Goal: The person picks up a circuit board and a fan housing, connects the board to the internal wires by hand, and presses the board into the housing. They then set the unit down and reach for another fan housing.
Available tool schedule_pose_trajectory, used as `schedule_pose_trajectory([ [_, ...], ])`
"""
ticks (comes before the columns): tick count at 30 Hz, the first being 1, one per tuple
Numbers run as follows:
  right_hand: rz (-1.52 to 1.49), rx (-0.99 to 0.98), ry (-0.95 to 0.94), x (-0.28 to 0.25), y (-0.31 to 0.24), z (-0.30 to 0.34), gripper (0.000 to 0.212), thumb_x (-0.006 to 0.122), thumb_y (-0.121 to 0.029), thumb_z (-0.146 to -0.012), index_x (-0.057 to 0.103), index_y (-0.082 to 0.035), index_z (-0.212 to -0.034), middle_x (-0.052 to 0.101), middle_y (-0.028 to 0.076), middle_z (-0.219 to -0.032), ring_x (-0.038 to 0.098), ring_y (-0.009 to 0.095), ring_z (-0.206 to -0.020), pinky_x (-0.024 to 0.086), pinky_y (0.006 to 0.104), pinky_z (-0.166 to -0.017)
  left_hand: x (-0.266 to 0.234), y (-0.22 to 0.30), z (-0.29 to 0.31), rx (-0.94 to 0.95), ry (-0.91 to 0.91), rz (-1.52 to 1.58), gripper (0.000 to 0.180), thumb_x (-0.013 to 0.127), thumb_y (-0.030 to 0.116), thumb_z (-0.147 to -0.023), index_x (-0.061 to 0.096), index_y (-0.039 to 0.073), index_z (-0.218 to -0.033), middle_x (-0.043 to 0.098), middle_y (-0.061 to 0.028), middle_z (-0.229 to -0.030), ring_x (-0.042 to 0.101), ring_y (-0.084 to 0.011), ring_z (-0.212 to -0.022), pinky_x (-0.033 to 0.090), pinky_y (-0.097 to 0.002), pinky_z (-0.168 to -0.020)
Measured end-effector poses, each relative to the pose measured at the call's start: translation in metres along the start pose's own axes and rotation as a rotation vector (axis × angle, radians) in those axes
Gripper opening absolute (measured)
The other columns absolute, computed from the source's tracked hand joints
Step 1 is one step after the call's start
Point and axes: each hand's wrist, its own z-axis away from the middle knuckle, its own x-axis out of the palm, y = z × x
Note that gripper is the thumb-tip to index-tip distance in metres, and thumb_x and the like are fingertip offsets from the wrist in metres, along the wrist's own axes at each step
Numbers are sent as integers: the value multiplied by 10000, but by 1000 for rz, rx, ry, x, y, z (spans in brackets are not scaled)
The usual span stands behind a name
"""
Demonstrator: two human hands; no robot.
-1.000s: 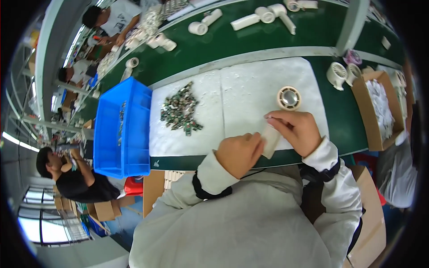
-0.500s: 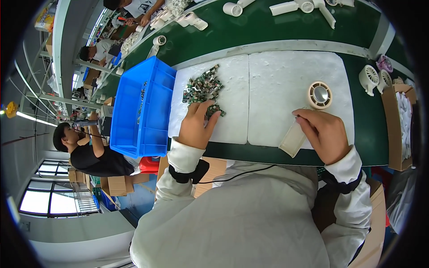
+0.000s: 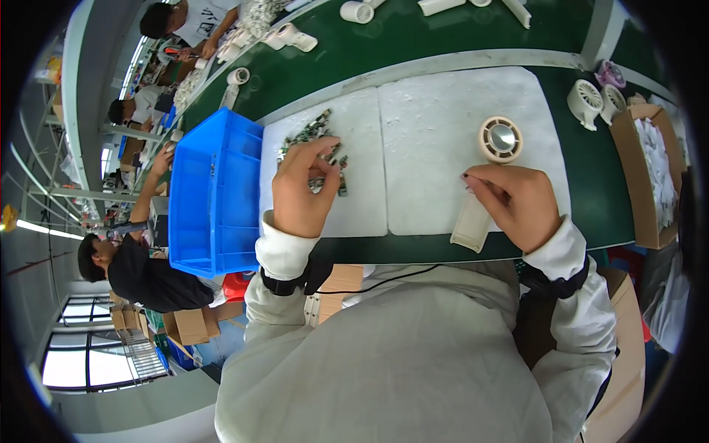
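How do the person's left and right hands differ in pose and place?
The left hand is at the pile of small circuit boards; the right hand is at the cream-coloured part. The left fingers stand apart at the tips; the right fingers are pinched together. Both wear pale sleeves and dark wristbands.

The circuit-board pile (image 3: 312, 131) is partly hidden; the top edge cuts white parts (image 3: 441, 6).

Two white foam sheets (image 3: 436, 129) lie at centre, one round cream part (image 3: 500, 139) and one flat cream piece (image 3: 470, 225) right of it; left, one blue bin (image 3: 238, 192), three people (image 3: 159, 280); upper right, two white housings (image 3: 586, 103).
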Motion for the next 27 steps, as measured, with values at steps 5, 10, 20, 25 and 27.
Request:
schedule_pose_trajectory([
  [5, -90, 119, 18, -3, 0, 0, 121, 747, -84, -887, 764, -14, -985, 627, 96, -632, 490, 132, -497, 399, 301, -498, 32, 17, -7, 138, -162, -54, 379, 708, -86, -851, 689, 39, -1208, 665, -113, -1043, 671, -156, -807, 589, -269, -781],
  [10, -128, 152, -23, -11, 5, -3, 111, 748, -70, -867, 772, -22, -964, 597, 78, -603, 457, 108, -500, 377, 286, -491, 39, 18, -8, 53, -296, -38, 353, 713, -57, -854, 686, 33, -1195, 657, -129, -1017, 677, -205, -806, 579, -326, -750],
  [20, -104, 122, 29, -7, 3, 0, 87, 731, -46, -845, 714, 22, -898, 659, 76, -710, 472, 104, -529, 374, 272, -503, 64, 39, -36, 194, -158, 133, 217, 681, -27, -877, 713, 31, -1083, 621, -167, -1049, 642, -349, -903, 531, -398, -751],
  [25, -59, 164, 40, -6, 9, 6, 102, 736, -39, -837, 706, 24, -911, 624, 79, -710, 457, 105, -514, 348, 276, -488, 105, 41, -33, 184, -432, 685, 241, 679, 0, -911, 717, 63, -1140, 659, -129, -1036, 690, -259, -885, 585, -329, -762],
  [27, -19, 127, 73, -3, 17, 9, 101, 726, -21, -843, 705, 28, -929, 619, 79, -715, 442, 100, -516, 337, 271, -490, 112, 38, -25, 188, -418, 700, 234, 674, 6, -918, 715, 57, -1142, 674, -124, -1015, 697, -248, -865, 592, -320, -765],
])
